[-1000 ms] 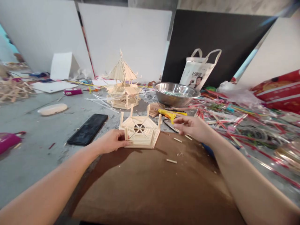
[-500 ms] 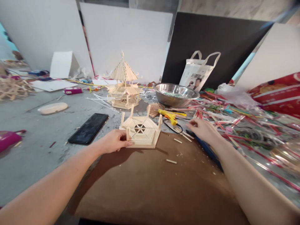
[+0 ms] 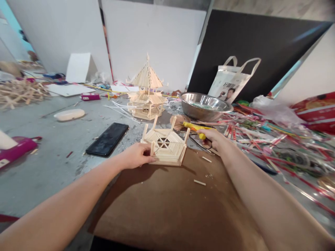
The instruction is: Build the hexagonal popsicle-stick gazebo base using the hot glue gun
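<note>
1. Hexagonal stick frame (image 3: 170, 155) sits at the twelve o'clock edge of a brown board (image 3: 162, 209), with slim posts rising from its corners and a spoked opening in its middle.
2. Taking that frame as the centre of the clock, the left hand (image 3: 138, 155) comes in at eight o'clock. Its thumb and fingers are clamped on the near-left corner, beside a post, with little gap between them.
3. Between two and three o'clock is the right hand (image 3: 214, 137), well apart from the left one. Its fingers are bent at the handle end of a yellow glue gun (image 3: 195, 127) and seem to touch it; I cannot tell how firmly they close, since part of the grip is hidden.
4. The gun lies at two o'clock, nozzle pointing away toward eleven, with a dark cord (image 3: 200, 143) looping just beside the right hand.
5. Near four o'clock, short stick pieces (image 3: 199, 182) lie loose on the board.
6. A black phone (image 3: 108, 139) rests at nine o'clock, near the left hand.
7. Toward eleven stands a tiered stick pagoda (image 3: 148, 80).
</note>
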{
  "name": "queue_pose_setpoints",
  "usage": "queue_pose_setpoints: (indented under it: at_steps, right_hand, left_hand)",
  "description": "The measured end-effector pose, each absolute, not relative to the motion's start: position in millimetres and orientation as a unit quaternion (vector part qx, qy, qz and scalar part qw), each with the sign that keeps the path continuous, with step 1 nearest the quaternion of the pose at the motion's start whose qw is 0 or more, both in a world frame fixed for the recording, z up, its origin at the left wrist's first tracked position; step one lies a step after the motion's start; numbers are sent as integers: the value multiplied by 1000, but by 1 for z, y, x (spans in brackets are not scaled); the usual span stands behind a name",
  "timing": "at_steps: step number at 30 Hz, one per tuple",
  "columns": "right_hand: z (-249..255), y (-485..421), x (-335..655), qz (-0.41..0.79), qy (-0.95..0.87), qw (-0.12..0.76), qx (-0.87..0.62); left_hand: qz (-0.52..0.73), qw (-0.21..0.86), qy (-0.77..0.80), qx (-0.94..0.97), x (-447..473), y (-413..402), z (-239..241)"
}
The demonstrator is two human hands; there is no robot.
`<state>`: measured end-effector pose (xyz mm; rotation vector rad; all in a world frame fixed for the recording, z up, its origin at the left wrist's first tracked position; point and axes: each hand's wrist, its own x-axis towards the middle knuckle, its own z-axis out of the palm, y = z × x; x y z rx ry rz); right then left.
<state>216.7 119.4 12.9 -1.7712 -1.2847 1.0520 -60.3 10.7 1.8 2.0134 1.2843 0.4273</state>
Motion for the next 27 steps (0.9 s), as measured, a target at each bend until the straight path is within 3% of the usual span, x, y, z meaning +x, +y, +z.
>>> queue_pose_setpoints:
  at_steps: [5,9,19,27]
  right_hand:
    - [35,91,224,467,-469,421,-620]
    - [52,57,229,508,-510,509,-472]
    - [59,20,234,517,-612,435,-411]
    - [69,2,226,445,-700,330,-451]
  left_hand:
    - [174,366,488,773,-61,12,-1]
    - [174,366,487,774,-60,11,-1]
    - [172,362,480,780,-61,12,-5]
    - [181,368,486,772,-59,12,-3]
